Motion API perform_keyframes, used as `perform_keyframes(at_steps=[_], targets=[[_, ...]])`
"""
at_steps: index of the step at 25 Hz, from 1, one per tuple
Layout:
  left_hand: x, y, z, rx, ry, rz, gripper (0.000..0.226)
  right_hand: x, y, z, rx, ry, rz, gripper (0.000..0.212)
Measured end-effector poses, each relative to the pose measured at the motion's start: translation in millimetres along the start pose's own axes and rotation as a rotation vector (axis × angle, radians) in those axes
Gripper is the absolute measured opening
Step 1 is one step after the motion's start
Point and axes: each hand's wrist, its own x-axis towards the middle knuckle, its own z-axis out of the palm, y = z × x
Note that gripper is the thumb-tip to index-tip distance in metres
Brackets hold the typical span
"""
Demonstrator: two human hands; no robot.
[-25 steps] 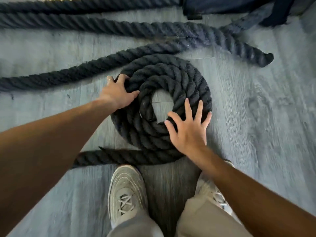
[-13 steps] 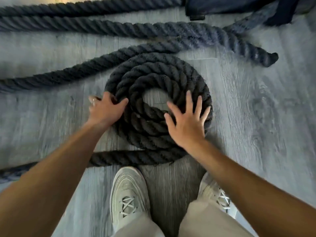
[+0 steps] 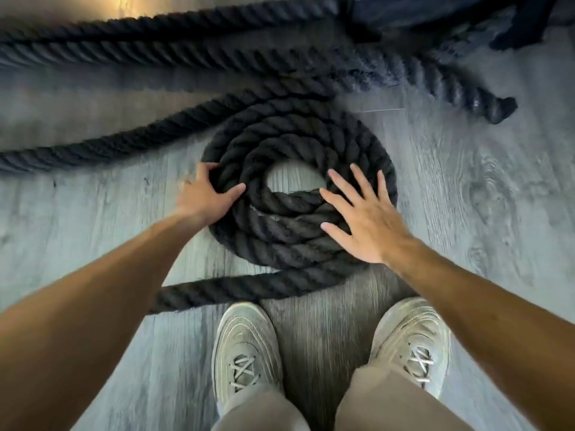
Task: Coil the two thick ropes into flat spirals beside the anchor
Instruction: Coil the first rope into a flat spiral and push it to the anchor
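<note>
A thick black rope lies as a flat spiral (image 3: 289, 126) on the grey wood floor, with a small gap of bare floor at its centre. My left hand (image 3: 203, 197) grips the spiral's left outer turns, fingers curled over them. My right hand (image 3: 364, 216) lies flat on the spiral's right side with fingers spread, holding nothing. The rope's free tail (image 3: 249, 289) runs left from under the spiral, just in front of my shoes. A second thick rope (image 3: 186, 60) stretches across the floor behind, ending in a capped tip (image 3: 501, 108) at the right.
My two beige shoes (image 3: 245, 349) stand just below the spiral. A dark metal frame (image 3: 435, 10) sits at the top right where the ropes lead. Another rope strand (image 3: 93, 147) slants from the left toward the spiral's top.
The spiral has turned under my hands, and its inner end now lies across the central gap. My left hand slid down along the left edge; my right hand stays flat on the right side.
</note>
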Motion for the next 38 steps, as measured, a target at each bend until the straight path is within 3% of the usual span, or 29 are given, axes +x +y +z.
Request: perform_keyframes(at_steps=[3,6,8,10,12,15,21,27,33,38], targets=[[-41,-20,20,-0.103,0.001,-0.061,0.086,18,40,-11,-0.075,-0.044,0.003,0.056],[-59,-27,29,0.012,-0.010,-0.086,0.086,25,33,-17,0.178,-0.072,0.379,0.049],[-42,-15,22,0.120,0.074,-0.110,0.088,19,0,-22,0.292,-0.021,0.475,0.055],[-15,3,12,0.143,0.110,-0.027,0.086,2,-45,-21,0.335,-0.012,0.357,0.068],[10,20,7,0.220,0.047,0.106,0.087,-15,-79,-12,0.306,-0.140,0.249,0.089],[27,31,5,0.294,-0.037,0.107,0.095,-19,-86,0,0.197,-0.205,0.217,0.110],[7,29,-2,0.229,-0.047,0.038,0.098,-15,-75,-4,0.161,-0.243,0.171,0.112],[-21,15,-18,0.377,-0.111,-0.066,0.115,-18,-61,-13,0.176,-0.320,0.107,0.107],[-18,8,-13,0.279,-0.078,-0.095,0.112,-20,-53,-5,0.123,-0.278,0.078,0.104],[-19,-9,-7,0.111,-0.036,-0.097,0.095,-11,-38,-6,0.161,-0.267,0.009,0.102]])
